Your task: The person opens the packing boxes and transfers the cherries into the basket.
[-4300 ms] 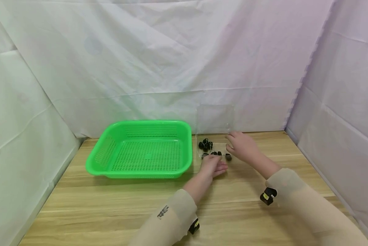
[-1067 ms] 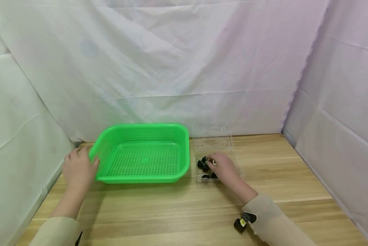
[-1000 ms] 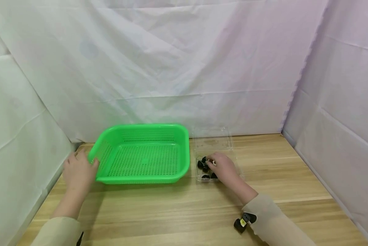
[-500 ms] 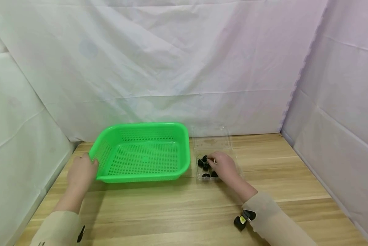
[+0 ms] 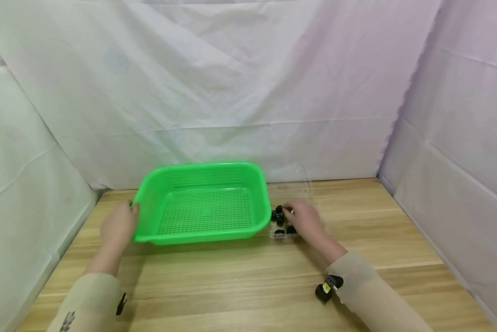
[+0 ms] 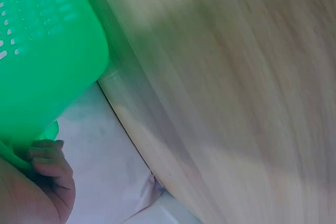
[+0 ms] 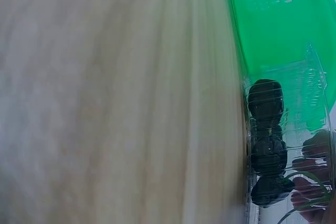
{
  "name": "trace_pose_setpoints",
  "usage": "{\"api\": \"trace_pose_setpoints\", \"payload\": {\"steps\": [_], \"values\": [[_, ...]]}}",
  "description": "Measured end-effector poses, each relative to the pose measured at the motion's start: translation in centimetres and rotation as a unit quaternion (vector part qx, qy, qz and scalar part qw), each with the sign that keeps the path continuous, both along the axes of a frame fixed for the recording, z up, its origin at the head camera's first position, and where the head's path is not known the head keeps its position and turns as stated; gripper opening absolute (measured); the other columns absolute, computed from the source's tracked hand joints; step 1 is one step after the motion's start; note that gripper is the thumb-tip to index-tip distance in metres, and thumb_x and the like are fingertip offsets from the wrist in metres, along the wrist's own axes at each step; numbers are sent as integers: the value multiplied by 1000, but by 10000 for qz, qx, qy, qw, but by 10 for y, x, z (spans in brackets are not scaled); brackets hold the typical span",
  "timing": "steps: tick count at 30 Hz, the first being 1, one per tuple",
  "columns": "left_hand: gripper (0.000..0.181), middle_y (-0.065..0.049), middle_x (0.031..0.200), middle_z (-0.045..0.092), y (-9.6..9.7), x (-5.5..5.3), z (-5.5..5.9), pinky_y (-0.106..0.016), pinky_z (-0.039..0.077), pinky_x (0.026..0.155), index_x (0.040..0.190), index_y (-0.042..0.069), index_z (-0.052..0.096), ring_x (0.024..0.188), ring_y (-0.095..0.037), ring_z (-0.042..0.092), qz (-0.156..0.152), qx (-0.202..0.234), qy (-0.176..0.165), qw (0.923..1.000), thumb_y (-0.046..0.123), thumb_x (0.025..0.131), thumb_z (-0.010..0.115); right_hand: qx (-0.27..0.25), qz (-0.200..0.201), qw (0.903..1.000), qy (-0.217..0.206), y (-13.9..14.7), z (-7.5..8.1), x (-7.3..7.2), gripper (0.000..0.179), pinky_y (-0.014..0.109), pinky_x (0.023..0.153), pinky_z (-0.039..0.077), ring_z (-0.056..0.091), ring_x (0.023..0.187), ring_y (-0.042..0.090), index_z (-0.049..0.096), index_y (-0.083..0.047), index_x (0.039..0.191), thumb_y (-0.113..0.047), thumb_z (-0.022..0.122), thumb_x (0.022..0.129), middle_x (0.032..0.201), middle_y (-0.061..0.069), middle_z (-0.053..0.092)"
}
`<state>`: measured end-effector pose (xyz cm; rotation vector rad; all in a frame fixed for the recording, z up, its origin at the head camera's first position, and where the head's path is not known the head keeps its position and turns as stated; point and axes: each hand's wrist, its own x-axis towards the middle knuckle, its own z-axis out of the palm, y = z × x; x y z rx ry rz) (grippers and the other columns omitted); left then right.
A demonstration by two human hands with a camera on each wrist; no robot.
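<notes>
On the left of the table is a green perforated plastic basket [image 5: 204, 221], raised and slightly tilted in the head view. My left hand [image 5: 120, 223] grips its left rim; in the left wrist view curled fingers [image 6: 50, 163] wrap round the rim's edge. Just right of the basket, a clear plastic clamshell box [image 5: 292, 186] lies with its lid back. Inside are several dark round lumps [image 7: 266, 103] with thin greenish string. My right hand [image 5: 304, 219] reaches into the box, fingers bent by the lumps [image 5: 279, 219]; whether they pinch one is hidden.
A pale wood-grain table [image 5: 232, 281] carries everything. White cloth [image 5: 215, 92] hangs behind it and along both sides. The basket's right rim now overlaps the box's left edge in the head view.
My left hand, first at the box, has moved to the basket, closed on its rim and shifted it right toward the box. My right hand has reached into the box and stays there.
</notes>
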<state>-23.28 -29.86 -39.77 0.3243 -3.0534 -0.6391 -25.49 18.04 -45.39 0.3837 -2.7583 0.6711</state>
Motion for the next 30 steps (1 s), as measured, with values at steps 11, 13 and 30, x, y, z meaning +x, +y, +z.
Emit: {"api": "trace_pose_setpoints", "payload": {"steps": [11,13,30], "values": [[72,-37,134,42,1,-8,-8,-53,43,86,138,-18,34,108,-43,48,141,1786,-160,9837,44,106,18,114,-98,9998,-158,18,5,-4,14,41,72,54,65,83,22,72,-6,100,-14,67,91,93,5,70],[72,-35,131,44,2,-9,-10,-49,44,84,137,-19,36,106,-40,48,162,2045,-152,9786,44,105,20,158,-86,9997,-183,21,7,-3,13,40,71,54,65,82,21,73,-6,100,-14,67,91,92,5,70],[74,-27,113,53,13,-13,-12,-35,46,73,137,-19,38,89,-26,52,133,2513,-146,9677,47,105,24,983,379,9922,-660,34,45,-2,10,36,65,54,63,82,22,75,-7,97,-12,69,90,92,4,67]]}}
